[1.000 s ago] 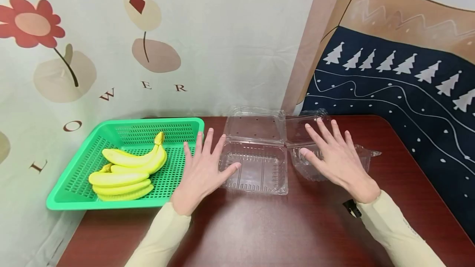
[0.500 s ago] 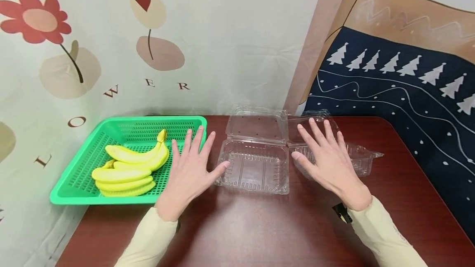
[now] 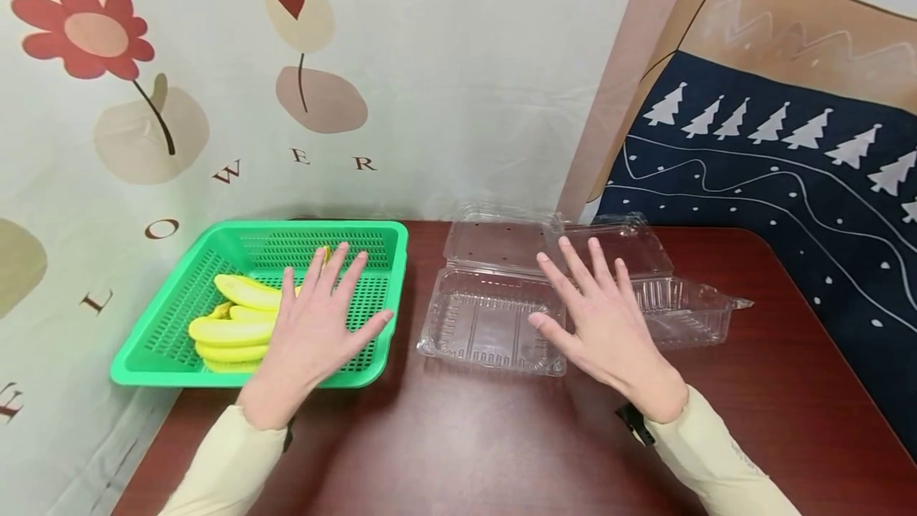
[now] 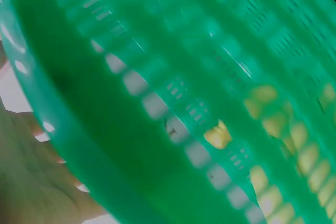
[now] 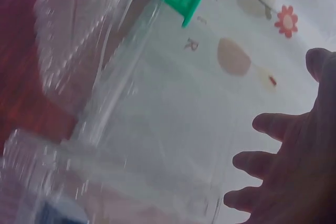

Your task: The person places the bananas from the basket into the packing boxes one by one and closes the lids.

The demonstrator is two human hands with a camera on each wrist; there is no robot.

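In the head view my left hand is spread with straight fingers over the right part of a green plastic basket. Yellow bananas lie in the basket, partly covered by that hand. My right hand, fingers also spread, hovers between two clear plastic clamshell boxes with raised lids. It overlaps the right edge of the left box and hides part of the right box. Both hands hold nothing. The left wrist view shows the basket's slotted wall close up; the right wrist view shows the right hand's fingers apart.
The dark red-brown table carries everything. Behind it hangs a pale flower-print cloth, with a navy tree-print cloth on the right. The boxes' lids lean up at the back near the cloth.
Both hands have moved left, the left one from beside the left box to over the bananas, the right one off the right box. The view has shifted slightly; basket and boxes stay put.
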